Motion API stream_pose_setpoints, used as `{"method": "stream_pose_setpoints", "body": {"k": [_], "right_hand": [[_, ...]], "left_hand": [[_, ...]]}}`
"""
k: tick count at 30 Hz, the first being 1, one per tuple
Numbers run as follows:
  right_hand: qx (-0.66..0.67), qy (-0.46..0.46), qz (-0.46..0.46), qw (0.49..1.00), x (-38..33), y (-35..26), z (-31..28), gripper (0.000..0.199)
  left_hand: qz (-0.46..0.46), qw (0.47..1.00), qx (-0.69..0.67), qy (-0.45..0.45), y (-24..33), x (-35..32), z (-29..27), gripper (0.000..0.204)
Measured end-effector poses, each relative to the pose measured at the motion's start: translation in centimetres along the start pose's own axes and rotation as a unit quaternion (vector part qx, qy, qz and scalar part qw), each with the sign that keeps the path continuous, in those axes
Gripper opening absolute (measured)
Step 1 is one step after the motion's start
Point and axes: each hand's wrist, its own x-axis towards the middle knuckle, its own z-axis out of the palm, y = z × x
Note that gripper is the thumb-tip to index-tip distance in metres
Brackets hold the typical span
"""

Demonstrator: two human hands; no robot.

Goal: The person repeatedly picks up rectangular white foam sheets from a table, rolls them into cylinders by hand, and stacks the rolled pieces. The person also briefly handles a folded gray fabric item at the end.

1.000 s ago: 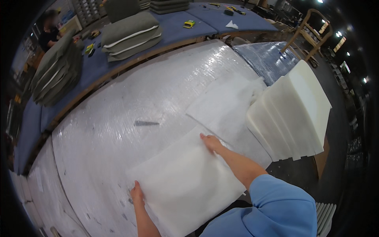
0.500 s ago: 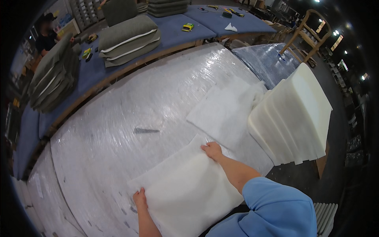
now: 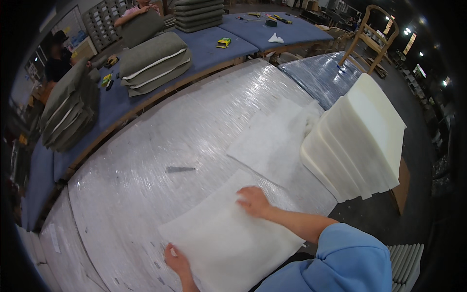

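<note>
A soft white padding sheet point(image 3: 228, 238) lies in front of me, over a foam block whose outline I cannot fully make out. My right hand point(image 3: 254, 200) is on the sheet's upper right part, fingers spread and slightly blurred, gripping nothing. At the left edge of the sheet is my left hand point(image 3: 178, 260), its fingers loosely bent and apart. Beyond my right hand, thin white batting sheets point(image 3: 267, 138) lie flat on the plastic-wrapped table point(image 3: 131, 180). A tall stack of cream foam cushions point(image 3: 352, 141) stands at the table's right side.
Blue-topped benches point(image 3: 204, 46) run along the far side, holding grey cushion stacks point(image 3: 155, 63), a yellow-green box point(image 3: 223, 43) and hand tools. A wooden chair frame point(image 3: 372, 39) stands far right on a wrapped surface point(image 3: 316, 73). Two people point(image 3: 61, 61) are beyond the benches.
My right hand has let go of the sheet's far corner and come nearer over its surface, fingers spreading. My left hand has loosened and shifted slightly nearer. The sheet now lies flatter.
</note>
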Motion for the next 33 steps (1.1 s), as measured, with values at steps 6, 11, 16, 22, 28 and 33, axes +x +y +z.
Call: {"method": "stream_pose_setpoints", "body": {"k": [6,11,16,22,28,33], "right_hand": [[-0.048,-0.127,-0.105,0.985,0.6,-1.9,2.8,0.03],[-0.085,-0.183,-0.023,0.979,1.5,-1.2,3.8,0.036],[-0.131,-0.216,0.022,0.967,2.6,-2.0,4.7,0.044],[-0.107,-0.26,0.054,0.958,3.6,-2.8,4.3,0.046],[0.15,0.099,0.118,0.977,2.3,0.2,0.4,0.029],[0.127,0.037,0.296,0.946,-1.0,3.4,-0.7,0.044]], "left_hand": [[0.164,0.981,0.072,-0.073,3.6,-0.6,3.8,0.027],[0.055,0.989,0.062,-0.123,3.5,1.0,4.3,0.029],[-0.009,0.974,0.184,-0.134,4.3,1.9,5.5,0.035],[-0.098,0.983,0.01,-0.157,3.9,3.5,3.4,0.038],[-0.126,0.981,-0.119,0.088,2.7,0.1,-1.1,0.035],[-0.273,0.951,-0.142,0.035,1.5,-2.8,-0.6,0.04]]}}
